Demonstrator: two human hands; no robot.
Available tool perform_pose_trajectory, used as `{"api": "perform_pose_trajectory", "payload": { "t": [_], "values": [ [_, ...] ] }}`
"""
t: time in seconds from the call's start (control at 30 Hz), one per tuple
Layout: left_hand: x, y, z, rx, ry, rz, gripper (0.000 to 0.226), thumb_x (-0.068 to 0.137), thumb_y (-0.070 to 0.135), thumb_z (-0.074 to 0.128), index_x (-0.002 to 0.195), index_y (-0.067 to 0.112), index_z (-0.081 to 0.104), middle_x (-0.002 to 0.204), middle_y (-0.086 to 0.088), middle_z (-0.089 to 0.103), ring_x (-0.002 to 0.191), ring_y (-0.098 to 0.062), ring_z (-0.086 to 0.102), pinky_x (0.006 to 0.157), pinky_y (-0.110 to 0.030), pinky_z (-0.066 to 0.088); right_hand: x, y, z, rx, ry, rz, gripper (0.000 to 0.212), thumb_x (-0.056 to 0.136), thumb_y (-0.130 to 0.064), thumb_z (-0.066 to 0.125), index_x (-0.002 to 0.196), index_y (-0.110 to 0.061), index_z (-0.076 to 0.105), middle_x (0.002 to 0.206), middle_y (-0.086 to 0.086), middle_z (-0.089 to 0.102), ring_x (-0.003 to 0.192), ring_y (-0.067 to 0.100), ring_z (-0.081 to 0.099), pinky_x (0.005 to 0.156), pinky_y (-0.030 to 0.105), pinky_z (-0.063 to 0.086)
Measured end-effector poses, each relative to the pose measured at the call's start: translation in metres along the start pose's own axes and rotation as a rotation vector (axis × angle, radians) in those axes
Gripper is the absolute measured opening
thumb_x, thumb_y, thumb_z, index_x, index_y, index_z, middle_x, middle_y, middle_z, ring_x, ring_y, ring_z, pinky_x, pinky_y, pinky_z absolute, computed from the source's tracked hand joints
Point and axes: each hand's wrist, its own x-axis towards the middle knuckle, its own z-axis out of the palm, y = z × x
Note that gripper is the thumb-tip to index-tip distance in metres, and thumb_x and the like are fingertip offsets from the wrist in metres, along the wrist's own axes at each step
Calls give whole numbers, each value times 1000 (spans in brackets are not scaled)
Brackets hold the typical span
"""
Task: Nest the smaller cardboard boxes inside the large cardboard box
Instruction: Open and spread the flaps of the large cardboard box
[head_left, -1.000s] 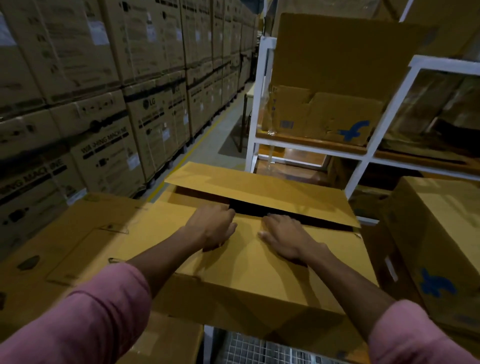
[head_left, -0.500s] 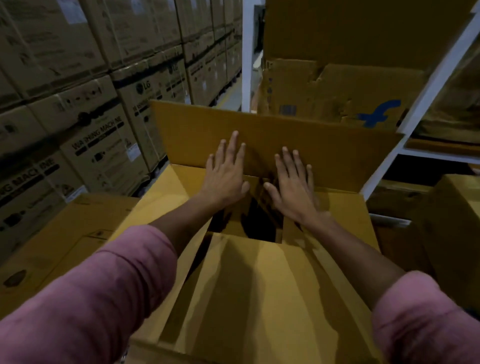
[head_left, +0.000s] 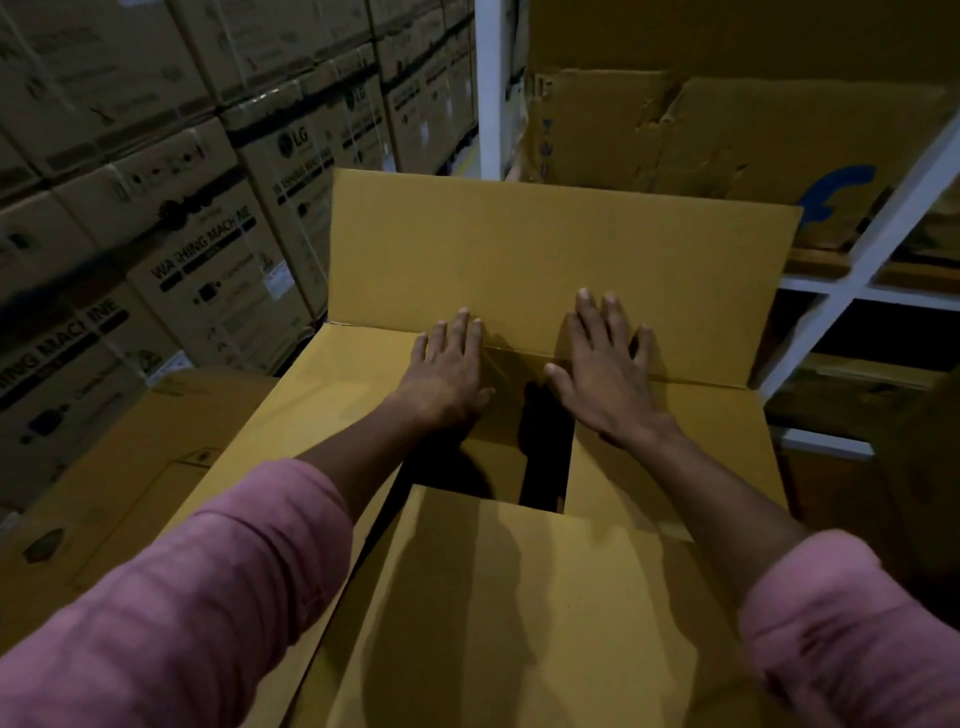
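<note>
1. Your left hand (head_left: 448, 370) and right hand (head_left: 605, 369) lie flat, fingers straight and spread, gripping nothing, at the fold where the far flap (head_left: 545, 254) meets the large cardboard box (head_left: 519, 597).
2. That flap stands upright directly beyond your fingertips, its long edge running left to right; both hands are about equally near.
3. Between the side flaps a dark gap (head_left: 545, 452) shows the interior; what is inside, you cannot tell.
4. No smaller box is visibly nested; closed cartons (head_left: 130, 467) sit to your left.
</note>
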Motion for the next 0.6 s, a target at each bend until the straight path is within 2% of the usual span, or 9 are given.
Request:
{"api": "perform_pose_trajectory", "payload": {
  "t": [0.2, 0.3, 0.37, 0.4, 0.47, 0.53, 0.6],
  "values": [
    [-13, 12, 1, -11, 28, 81, 89, 102, 36, 54, 161, 13, -9, 169, -8, -15, 156, -27, -7, 126, -41, 5, -8, 1, 0, -38, -52, -9, 79, 98, -47, 58, 160, -15, 22, 171, 2, -13, 156, 31, -14, 120, 69, 10],
    [-34, 21, -1, -56, 8, 143, 81, 104, 33, 50, 162, 13, -3, 170, -6, -10, 154, -31, 14, 119, -46, 29, -12, -14, -2, 14, -90, 5, 62, 99, -44, 57, 150, -17, 37, 171, 7, -9, 155, 36, -13, 118, 68, 15],
    [-51, 26, -5, -58, -7, 104, 76, 104, 33, 47, 161, 12, 3, 170, -7, -5, 145, -37, 34, 108, -50, 41, -15, -33, -4, 148, -153, 25, 50, 100, -40, 55, 143, -15, 47, 169, 11, 8, 155, 36, -1, 118, 61, 23],
    [-59, 28, -8, -68, -16, 72, 71, 104, 32, 46, 161, 11, 9, 170, -8, -1, 140, -40, 41, 105, -50, 43, -18, -44, -5, 219, -189, 12, 46, 101, -38, 54, 139, -14, 52, 163, 13, 26, 152, 36, 16, 116, 55, 31],
    [-79, 33, -13, -80, -37, 39, 64, 102, 27, 48, 157, 11, 21, 170, -11, 5, 136, -42, 46, 102, -52, 44, -27, -69, -10, 331, -265, -47, 33, 100, -30, 54, 125, -11, 62, 131, 13, 61, 125, 35, 55, 98, 45, 49],
    [-101, 36, -15, -27, -47, 33, 67, 96, 22, 58, 154, 10, 26, 169, -15, 6, 136, -42, 45, 103, -53, 46, -45, -93, -15, 421, -321, -68, 18, 98, -16, 57, 107, -4, 67, 99, 10, 70, 94, 32, 67, 78, 46, 56],
    [-121, 32, -17, 97, -13, 19, 75, 95, 24, 63, 156, 9, 23, 169, -15, 2, 141, -43, 35, 107, -56, 41, -64, -114, -20, 486, -293, -63, 14, 98, -10, 58, 100, -1, 68, 89, 10, 70, 81, 29, 68, 70, 47, 58]
  ]
}}
